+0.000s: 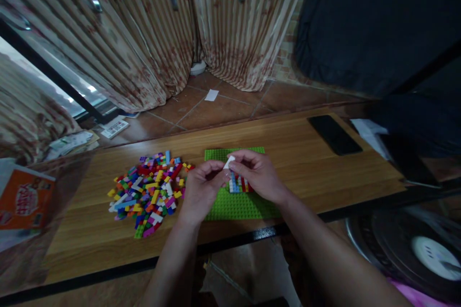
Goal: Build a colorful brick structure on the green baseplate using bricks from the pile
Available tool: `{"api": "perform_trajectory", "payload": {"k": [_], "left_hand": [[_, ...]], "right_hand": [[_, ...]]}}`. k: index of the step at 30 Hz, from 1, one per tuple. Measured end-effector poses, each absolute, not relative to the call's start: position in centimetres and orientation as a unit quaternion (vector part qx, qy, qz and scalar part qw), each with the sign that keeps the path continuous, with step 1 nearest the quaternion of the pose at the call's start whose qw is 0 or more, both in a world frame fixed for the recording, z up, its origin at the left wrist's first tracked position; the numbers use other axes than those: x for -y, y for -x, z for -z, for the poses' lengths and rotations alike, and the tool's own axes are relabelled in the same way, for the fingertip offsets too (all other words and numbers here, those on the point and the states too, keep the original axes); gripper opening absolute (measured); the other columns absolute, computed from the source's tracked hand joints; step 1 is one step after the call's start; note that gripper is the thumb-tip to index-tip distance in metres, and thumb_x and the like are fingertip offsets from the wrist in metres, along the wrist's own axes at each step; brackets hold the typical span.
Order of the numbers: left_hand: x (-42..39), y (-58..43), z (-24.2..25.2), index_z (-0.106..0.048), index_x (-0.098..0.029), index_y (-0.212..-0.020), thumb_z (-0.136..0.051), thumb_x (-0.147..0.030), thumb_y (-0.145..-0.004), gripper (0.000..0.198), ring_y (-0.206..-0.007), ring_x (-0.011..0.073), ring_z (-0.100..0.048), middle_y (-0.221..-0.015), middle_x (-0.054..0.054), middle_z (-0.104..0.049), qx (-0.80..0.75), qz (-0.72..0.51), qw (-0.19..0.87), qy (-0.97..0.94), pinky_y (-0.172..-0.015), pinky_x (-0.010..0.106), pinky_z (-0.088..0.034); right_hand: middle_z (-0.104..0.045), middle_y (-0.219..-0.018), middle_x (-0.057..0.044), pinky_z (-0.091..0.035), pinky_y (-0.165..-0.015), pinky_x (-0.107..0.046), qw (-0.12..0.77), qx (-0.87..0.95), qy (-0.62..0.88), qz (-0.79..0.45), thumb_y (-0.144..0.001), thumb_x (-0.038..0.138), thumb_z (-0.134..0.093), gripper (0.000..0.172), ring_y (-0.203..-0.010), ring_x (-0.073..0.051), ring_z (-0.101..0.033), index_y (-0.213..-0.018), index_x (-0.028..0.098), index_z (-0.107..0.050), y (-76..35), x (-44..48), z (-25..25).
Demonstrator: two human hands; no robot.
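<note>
A small white toy brick (229, 161) is pinched between the fingertips of my left hand (203, 189) and my right hand (257, 172). Both hands are closed on it, above a green studded baseplate (241, 206). Beneath my fingers, a block of light blue, white and red bricks (237, 186) sits on the baseplate; my right hand hides part of it. To the left of my left hand lies a loose pile of mixed coloured bricks (151, 192) on the wooden table.
A black phone (334, 134) lies at the right of the wooden table (288, 144). White paper (369, 132) and a dark flat device (408, 163) are at the right end. An orange box (25, 199) stands at the left, and striped curtains (230, 24) hang behind.
</note>
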State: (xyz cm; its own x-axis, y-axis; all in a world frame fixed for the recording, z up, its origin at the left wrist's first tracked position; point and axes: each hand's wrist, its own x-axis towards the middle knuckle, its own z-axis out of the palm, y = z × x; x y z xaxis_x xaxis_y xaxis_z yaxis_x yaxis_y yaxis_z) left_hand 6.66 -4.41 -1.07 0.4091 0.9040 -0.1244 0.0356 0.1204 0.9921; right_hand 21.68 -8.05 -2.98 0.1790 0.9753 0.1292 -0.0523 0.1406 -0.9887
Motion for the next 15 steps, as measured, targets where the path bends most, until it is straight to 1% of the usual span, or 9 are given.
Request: {"api": "perform_trajectory", "payload": {"k": [4,10,13,15], "left_hand": [[4.6,-7.1,1.1,-0.072,-0.016,-0.087,-0.069,-0.033,-0.078,0.020,-0.061,0.0104,-0.060,-0.075,0.002,-0.070,-0.408,-0.314,0.640,-0.570,-0.060,0.023,-0.049],[5.2,-8.1,1.5,-0.071,-0.015,-0.093,-0.063,-0.038,-0.085,0.025,-0.059,0.0088,-0.061,-0.082,0.004,-0.073,-0.370,-0.265,0.662,-0.596,-0.055,0.020,-0.046],[5.2,-8.5,1.6,-0.070,-0.016,-0.095,-0.062,-0.037,-0.086,0.025,-0.059,0.0083,-0.062,-0.084,0.004,-0.074,-0.372,-0.260,0.662,-0.596,-0.054,0.019,-0.045],[5.2,-8.8,1.6,-0.069,-0.016,-0.093,-0.062,-0.038,-0.085,0.025,-0.059,0.0090,-0.063,-0.084,0.005,-0.074,-0.379,-0.248,0.665,-0.594,-0.053,0.019,-0.045]], "right_hand": [[-0.066,-0.076,0.003,-0.049,-0.068,-0.027,0.604,0.457,0.474,-0.448,-0.078,0.040,-0.074,0.022,-0.069,-0.010,-0.059,-0.094,0.024,-0.070,-23.1,8.2,2.8],[-0.065,-0.072,0.005,-0.046,-0.061,-0.024,0.604,0.454,0.477,-0.448,-0.077,0.035,-0.075,0.017,-0.064,-0.009,-0.056,-0.090,0.024,-0.072,-24.4,8.6,2.8],[-0.067,-0.076,0.003,-0.048,-0.065,-0.026,0.609,0.447,0.484,-0.442,-0.075,0.035,-0.077,0.018,-0.067,-0.010,-0.059,-0.088,0.024,-0.072,-24.9,8.7,2.9],[-0.068,-0.077,0.003,-0.050,-0.067,-0.028,0.603,0.454,0.492,-0.434,-0.075,0.036,-0.076,0.020,-0.068,-0.011,-0.060,-0.090,0.023,-0.071,-24.9,8.8,3.0]]}}
